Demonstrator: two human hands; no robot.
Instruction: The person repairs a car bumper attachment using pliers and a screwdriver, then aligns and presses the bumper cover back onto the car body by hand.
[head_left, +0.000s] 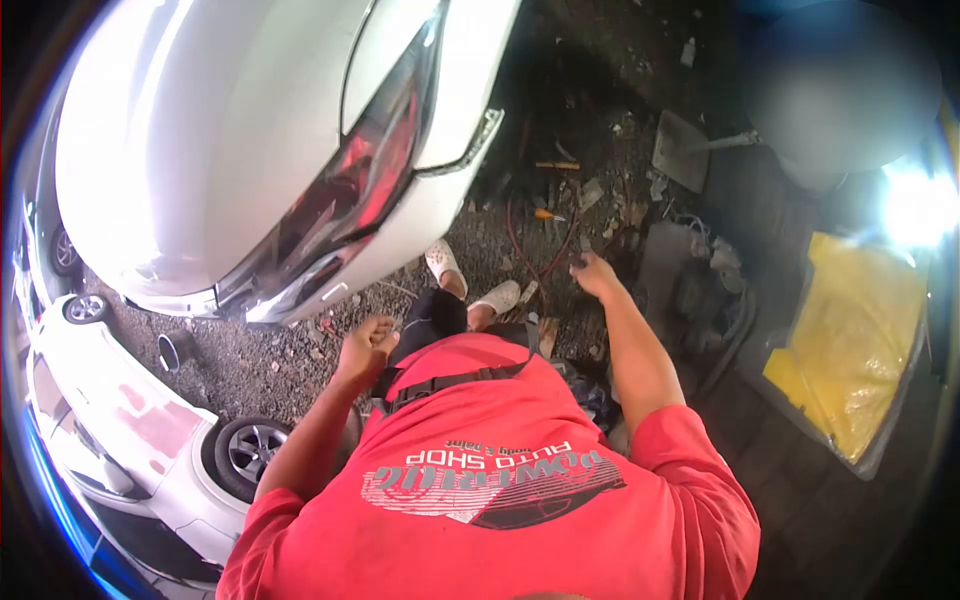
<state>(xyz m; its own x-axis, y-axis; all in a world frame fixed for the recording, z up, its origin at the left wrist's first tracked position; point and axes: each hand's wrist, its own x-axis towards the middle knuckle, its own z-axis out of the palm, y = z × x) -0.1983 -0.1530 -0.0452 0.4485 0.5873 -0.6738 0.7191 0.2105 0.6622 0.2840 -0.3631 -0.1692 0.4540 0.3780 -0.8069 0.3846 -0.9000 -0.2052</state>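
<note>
My left hand (pixel 369 346) is held in front of my waist, its fingers curled in, with nothing visible in it. It is below the corner of a white car (pixel 200 150), apart from the bodywork. The car's lamp (pixel 350 190) has a dark lens that shows red. Out to the right, my right hand (pixel 594 274) is closed, with a small dark thing (pixel 577 261) at its fingertips that is too small to name. A thin red hose or cable (pixel 517 240) lies on the ground close to that hand.
Gravelly ground with debris and an orange-handled tool (pixel 547 214) lies ahead. On the right are a metal plate with a rod (pixel 682 150), dark car parts (pixel 690 270), a yellow sheet (pixel 850 320) and a bright lamp (pixel 918 207). Another car (pixel 110 400) stands at left.
</note>
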